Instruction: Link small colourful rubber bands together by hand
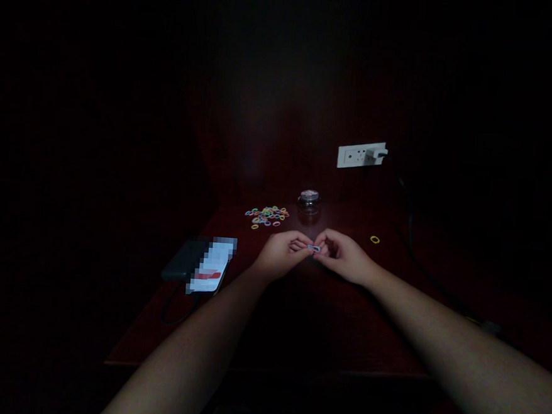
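Observation:
A small pale blue hair tie (pixel 314 248) is stretched into a narrow loop between my two hands above the table. Its left end is pinched in the fingertips of my left hand (pixel 285 252). My right hand (pixel 341 254) grips the other end between thumb and fingers. Beyond my left hand lies a loose pile of colourful hair ties (pixel 266 215). A single yellow hair tie (pixel 374 239) rests apart, to the right of my right hand. Just behind my hands stands a small clear jar (pixel 309 203) with its lid on.
A lit phone (pixel 212 269) lies at the left beside a dark box-like device (pixel 183 262) with a cable. On the back wall, a white socket plate (pixel 352 155) holds a plug, whose dark cable (pixel 411 223) hangs down the right side. The dark red table (pixel 295 334) is dimly lit.

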Tool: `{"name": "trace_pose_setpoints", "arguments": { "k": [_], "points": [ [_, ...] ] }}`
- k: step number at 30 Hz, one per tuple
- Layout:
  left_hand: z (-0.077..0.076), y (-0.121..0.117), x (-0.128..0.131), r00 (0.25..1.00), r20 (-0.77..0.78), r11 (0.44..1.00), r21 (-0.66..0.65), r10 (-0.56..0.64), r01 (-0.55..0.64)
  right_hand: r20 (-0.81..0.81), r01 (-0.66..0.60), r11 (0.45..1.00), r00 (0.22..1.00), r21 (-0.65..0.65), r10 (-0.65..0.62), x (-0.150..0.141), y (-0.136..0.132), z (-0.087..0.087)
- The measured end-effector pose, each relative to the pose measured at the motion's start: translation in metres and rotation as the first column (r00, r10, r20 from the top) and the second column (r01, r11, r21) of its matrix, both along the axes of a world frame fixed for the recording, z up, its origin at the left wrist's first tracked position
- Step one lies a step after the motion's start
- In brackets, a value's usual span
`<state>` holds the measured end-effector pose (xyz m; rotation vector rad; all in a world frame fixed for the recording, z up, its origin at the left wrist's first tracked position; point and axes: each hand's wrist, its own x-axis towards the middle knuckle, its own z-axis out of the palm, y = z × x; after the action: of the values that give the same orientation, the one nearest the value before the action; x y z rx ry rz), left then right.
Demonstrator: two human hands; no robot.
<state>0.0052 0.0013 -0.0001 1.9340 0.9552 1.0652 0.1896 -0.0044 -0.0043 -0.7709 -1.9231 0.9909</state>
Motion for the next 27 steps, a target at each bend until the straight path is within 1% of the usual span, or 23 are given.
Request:
{"name": "trace_pose_setpoints", "arguments": {
  "k": [4,11,14,20,27],
  "points": [
    [-0.0044,0.0018,-0.0008,0.999,0.034,0.999,-0.043,-0.019,0.021,0.055,0.069,0.997,0.996,0.043,-0.071,0.0008,0.0005,0.0019],
    [-0.0019,-0.0006,0.0001,0.997,0.078,0.997,-0.077,0.005,0.001,0.029,0.079,0.991,0.996,0.113,-0.082,0.0017,-0.0018,0.0054],
    [-0.0019,-0.001,0.0001,0.996,0.087,0.996,-0.089,0.015,-0.007,0.047,0.092,0.986,0.994,0.138,-0.1,0.0016,-0.0033,0.0076],
    [-0.0026,0.0007,-0.0018,0.996,0.082,0.998,-0.06,0.014,-0.009,0.081,0.098,0.982,0.99,0.16,-0.112,0.0016,-0.004,0.0091],
    [-0.0028,-0.0014,0.0007,0.996,0.091,0.997,-0.071,-0.004,0.011,0.103,0.132,0.978,0.983,0.162,-0.15,0.0027,-0.0032,0.0102]
  ]
}}
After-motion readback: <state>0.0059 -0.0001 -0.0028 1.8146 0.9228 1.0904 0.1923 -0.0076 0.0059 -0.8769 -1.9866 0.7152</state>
